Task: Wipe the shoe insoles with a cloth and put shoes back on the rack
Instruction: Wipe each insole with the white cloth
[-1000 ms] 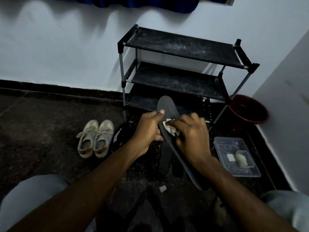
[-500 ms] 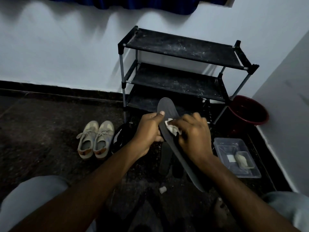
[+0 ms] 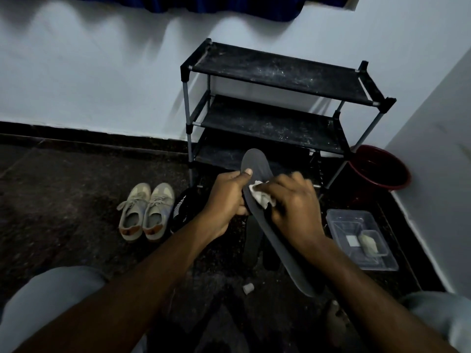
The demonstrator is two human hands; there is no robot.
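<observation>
While our left hand (image 3: 224, 200) grips the insole (image 3: 288, 256), our right hand (image 3: 295, 207) presses the cloth (image 3: 260, 194) on it.
Fingers curled on both; insole tilted midair before rack (image 3: 280, 72), shoes (image 3: 145, 212) on floor (image 3: 76, 200) at left.

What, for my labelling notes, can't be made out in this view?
Head view:
1. The insole: its middle lies under the right hand and cloth.
2. The black shoe: partly behind the left hand, and dark.
3. The rack's bottom shelf: partly behind insole and hands, unlit.
4. What lies in the clear box: too small to name.
5. The pale bit on the floor: too small.
</observation>
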